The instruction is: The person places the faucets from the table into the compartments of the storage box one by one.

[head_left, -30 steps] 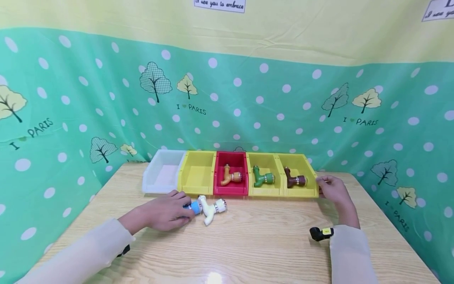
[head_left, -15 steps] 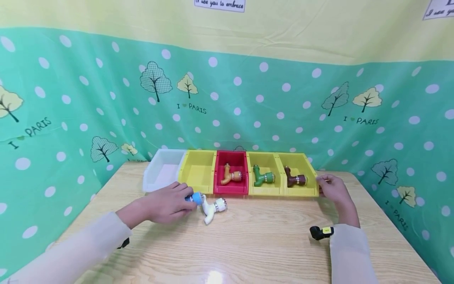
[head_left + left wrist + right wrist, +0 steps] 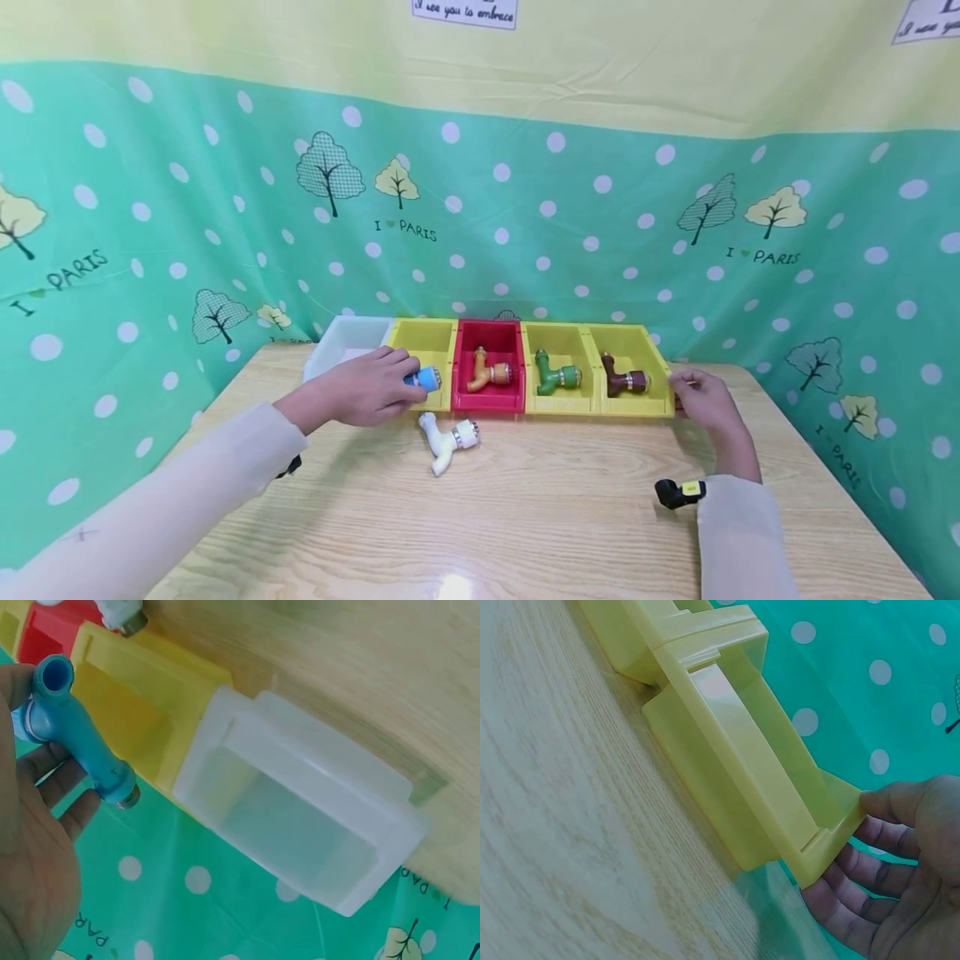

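My left hand (image 3: 375, 387) grips a blue faucet (image 3: 79, 739) and holds it above the yellow bin (image 3: 420, 340) second from the left. In the left wrist view its open spout end faces the camera, and part of its body is hidden behind the fingers. My right hand (image 3: 707, 398) pinches the outer side of the rightmost yellow bin (image 3: 720, 750) between thumb and fingers. A white faucet (image 3: 444, 442) lies on the table in front of the bins. Inside the red bin (image 3: 487, 408) lies an orange faucet (image 3: 489, 372).
A green faucet (image 3: 557, 373) and a dark brown faucet (image 3: 622, 377) lie in the two yellow bins at the right. The white bin (image 3: 300, 817) ends the row on the left. Behind the wooden table (image 3: 540, 517) hangs a green dotted curtain (image 3: 525, 225).
My left hand has lifted the blue faucet from beside the white faucet and carried it up and forward over the second bin. The right hand has stayed at the rightmost bin.
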Action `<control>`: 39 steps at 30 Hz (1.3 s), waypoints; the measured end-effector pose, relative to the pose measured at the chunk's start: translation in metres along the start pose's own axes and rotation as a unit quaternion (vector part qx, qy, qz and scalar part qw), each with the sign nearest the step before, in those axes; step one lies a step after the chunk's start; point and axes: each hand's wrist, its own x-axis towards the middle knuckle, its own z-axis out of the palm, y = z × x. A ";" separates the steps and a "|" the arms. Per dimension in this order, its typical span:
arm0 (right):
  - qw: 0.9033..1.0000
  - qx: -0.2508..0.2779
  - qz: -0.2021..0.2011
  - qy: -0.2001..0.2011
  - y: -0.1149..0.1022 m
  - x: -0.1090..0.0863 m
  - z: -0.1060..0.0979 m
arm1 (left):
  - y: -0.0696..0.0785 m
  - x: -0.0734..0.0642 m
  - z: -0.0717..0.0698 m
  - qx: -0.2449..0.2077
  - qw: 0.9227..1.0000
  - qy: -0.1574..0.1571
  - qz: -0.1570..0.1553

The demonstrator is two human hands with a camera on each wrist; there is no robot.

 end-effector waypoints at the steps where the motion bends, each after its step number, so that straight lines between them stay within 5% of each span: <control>1: 1.000 0.004 0.003 0.004 0.000 0.000 0.000 | -0.002 0.002 0.001 0.001 1.000 0.001 0.000; 16: 1.000 0.001 -0.008 -0.004 0.000 0.001 -0.004 | -0.033 0.027 0.026 -0.028 0.999 0.013 -0.034; 39: 1.000 0.009 -0.010 -0.002 0.003 0.001 -0.004 | -0.041 0.059 0.050 -0.032 0.994 -0.073 -0.081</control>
